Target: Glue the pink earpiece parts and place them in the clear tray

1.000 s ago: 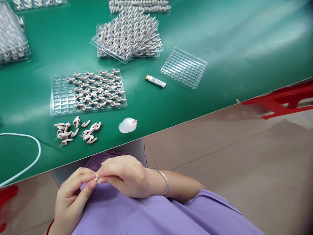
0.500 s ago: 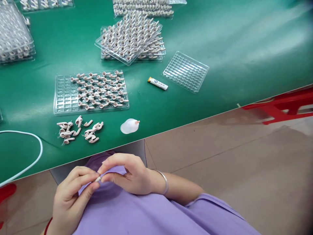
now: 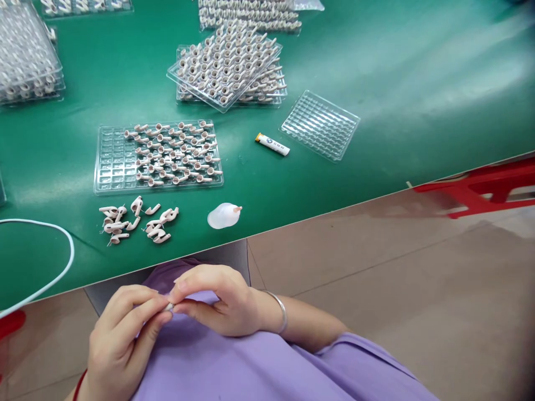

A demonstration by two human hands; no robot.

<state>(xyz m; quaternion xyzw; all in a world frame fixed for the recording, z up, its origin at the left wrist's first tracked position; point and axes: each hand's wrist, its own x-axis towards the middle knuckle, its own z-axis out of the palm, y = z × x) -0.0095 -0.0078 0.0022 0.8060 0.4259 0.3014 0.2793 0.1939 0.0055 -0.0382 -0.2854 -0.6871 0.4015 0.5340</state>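
Note:
Between the fingertips of both hands is a small white earphone shell (image 3: 169, 307), mostly covered by the fingers. My left hand (image 3: 125, 331) pinches it from the left, thumb below. From the right, my right hand (image 3: 223, 301) closes thumb and forefinger on its other end. Both hands are over my lap, in front of the table edge. Beyond them on the green table lie loose white earphone shells (image 3: 119, 225), some with fine wires showing. A clear tray (image 3: 111, 159) behind these carries rows of similar shells, with bare pockets on its left side.
A white squeeze bottle (image 3: 223, 216) lies near the table edge. Farther back are a white BMW-marked tube (image 3: 272, 145), an unfilled clear tray (image 3: 320, 125) and stacked filled trays (image 3: 225, 67). More stacked trays (image 3: 27, 55) stand at left, above a white cable (image 3: 69, 250).
The view has shifted slightly, so the table items appear a little farther right. Both hands keep their pinch on the earphone shell, with only slight finger movement.

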